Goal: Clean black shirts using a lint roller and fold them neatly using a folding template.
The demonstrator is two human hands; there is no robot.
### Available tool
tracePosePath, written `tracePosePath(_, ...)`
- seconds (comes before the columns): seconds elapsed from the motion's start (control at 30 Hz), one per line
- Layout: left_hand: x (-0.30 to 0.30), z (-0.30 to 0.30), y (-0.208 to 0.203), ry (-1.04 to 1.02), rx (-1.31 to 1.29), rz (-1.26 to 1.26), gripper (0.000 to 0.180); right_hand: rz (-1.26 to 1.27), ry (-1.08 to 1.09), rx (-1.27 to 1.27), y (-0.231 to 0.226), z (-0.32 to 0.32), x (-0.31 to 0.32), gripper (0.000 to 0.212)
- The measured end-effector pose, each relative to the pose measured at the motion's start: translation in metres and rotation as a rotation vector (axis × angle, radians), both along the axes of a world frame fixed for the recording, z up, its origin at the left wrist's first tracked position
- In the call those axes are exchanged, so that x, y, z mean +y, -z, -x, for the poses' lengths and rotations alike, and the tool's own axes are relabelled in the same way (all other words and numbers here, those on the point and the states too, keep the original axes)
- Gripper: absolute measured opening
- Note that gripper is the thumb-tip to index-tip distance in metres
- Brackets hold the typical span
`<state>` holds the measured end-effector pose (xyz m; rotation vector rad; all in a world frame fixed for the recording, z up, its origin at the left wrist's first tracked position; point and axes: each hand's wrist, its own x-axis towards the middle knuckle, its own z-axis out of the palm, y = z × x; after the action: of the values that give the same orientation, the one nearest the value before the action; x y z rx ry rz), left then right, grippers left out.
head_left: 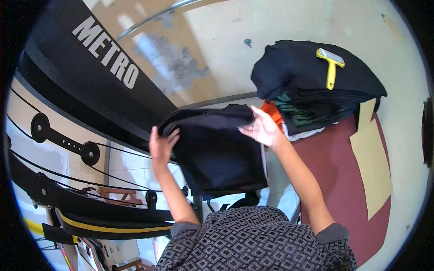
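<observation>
A black cloth piece (217, 149), perhaps a garment, lies spread in front of me with its upper edge loosely folded. At its left edge is my left hand (163, 147), slightly blurred, its fingers apart. My right hand (263, 128) is over the upper right corner, thumb and fingers spread; whether it touches the cloth I cannot tell. A thin pale edge shows along the cloth's right side. What supports the cloth is hidden beneath it.
To the right, a stack of folded dark cloth (289, 67) carries a yellow T-shaped hand tool (331, 74). It rests on a maroon surface (325, 167) beside a tan cut-out sheet (373, 167). At left stands a large black machine frame (95, 77) with cables and pulleys (90, 153).
</observation>
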<state>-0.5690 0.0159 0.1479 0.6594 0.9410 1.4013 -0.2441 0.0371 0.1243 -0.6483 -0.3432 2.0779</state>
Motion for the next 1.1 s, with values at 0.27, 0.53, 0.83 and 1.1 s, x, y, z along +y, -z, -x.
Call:
tracePosePath(0.27,-0.038,0.029,0.158,0.065,1.061,0.293,0.043,-0.395,-0.200,-1.054,0.145,0.035,-0.022,0.026)
tracePosePath(0.53,-0.101,0.037,0.167,0.148,0.951,0.571,0.038,-0.321,0.093,-1.445,0.158,0.027,-0.105,0.038)
tracePosePath(0.83,-0.107,0.035,0.072,0.102,0.691,0.508,0.019,-0.121,-0.168,-0.876,0.090,0.009,-0.109,0.034)
tracePosePath(1.1,-0.145,0.049,0.168,0.301,0.858,0.599,0.045,-0.276,-0.169,-1.074,0.156,-0.002,-0.153,0.031)
